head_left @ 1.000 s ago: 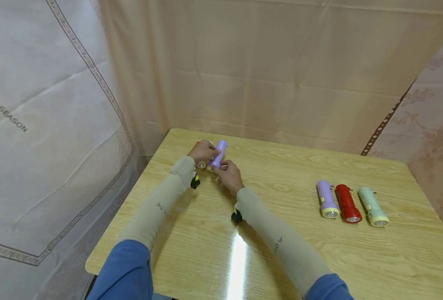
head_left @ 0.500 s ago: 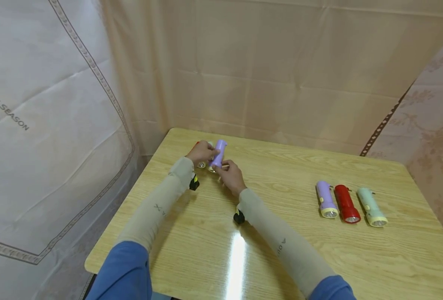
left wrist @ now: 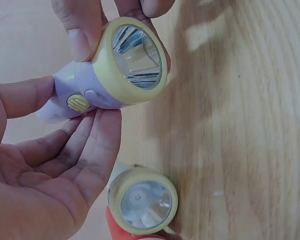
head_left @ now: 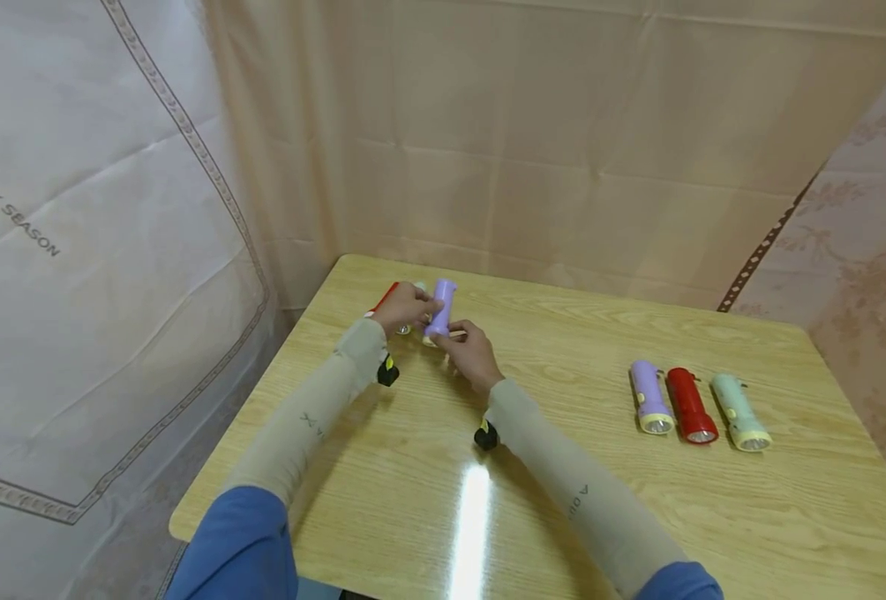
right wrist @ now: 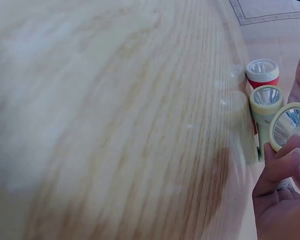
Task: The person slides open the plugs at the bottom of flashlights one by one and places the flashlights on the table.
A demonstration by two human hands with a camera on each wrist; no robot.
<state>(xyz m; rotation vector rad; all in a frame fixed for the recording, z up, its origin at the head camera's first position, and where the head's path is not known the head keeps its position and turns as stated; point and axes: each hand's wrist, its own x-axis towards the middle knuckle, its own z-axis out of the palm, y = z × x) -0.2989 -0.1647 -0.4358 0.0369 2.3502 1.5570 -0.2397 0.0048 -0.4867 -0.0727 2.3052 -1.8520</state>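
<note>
1. A purple flashlight with a pale yellow rim is at the far left part of the desk, lens end toward the person; whether it touches the surface cannot be told.
2. The left hand reaches in from the left, thumb and fingers pinching its body; the right hand comes from the near right, gripping its lens end.
3. Both arms stretch forward and converge, in pale sleeves with blue fabric above.
4. Six flashlights show: two purple, two red, two pale green.
5. The held one lies between the hands; just beside it, by the left hand, are a pale green flashlight and a white-rimmed red flashlight.
6. Well apart, right of the right hand, lies a row: second purple flashlight, all-red flashlight, second pale green flashlight.
</note>
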